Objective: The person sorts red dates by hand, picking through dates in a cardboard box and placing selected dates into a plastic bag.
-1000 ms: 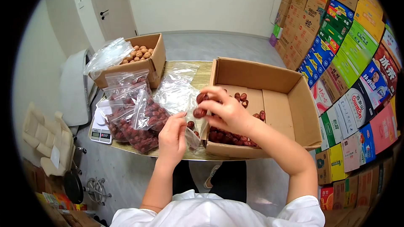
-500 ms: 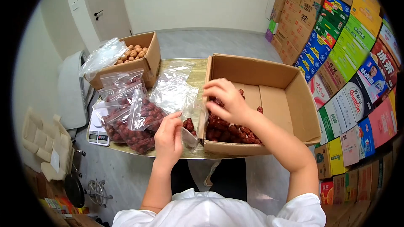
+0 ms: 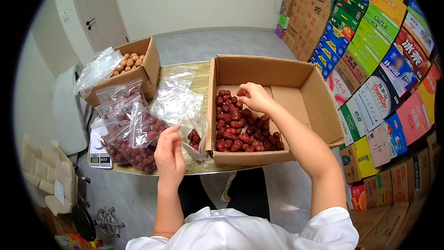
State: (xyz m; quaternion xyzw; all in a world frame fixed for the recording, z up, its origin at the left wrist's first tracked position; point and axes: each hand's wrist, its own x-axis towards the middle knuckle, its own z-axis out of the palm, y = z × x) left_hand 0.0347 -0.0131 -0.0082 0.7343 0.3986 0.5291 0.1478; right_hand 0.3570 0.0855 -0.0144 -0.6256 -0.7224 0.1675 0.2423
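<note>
My left hand is closed with its fingertips on the rim of a clear plastic bag. A few dried red dates lie low inside that bag, which rests against the cardboard box. Over in the open cardboard box, a loose pile of red dates covers the left part of the floor. My right hand is above the far edge of this pile, fingers curled into a pinch beside the dates. Whatever is between those fingertips is hidden.
Filled zip bags of dates sit left on the table, partly over a white scale. Flat clear bags lie behind. A box of walnuts stands far left. Stacked cartons line the right; an office chair is left.
My right hand has moved from above the near-left dates to the pile's far edge, its fingers closing together. My left hand stays at the bag. The whole view has shifted slightly.
</note>
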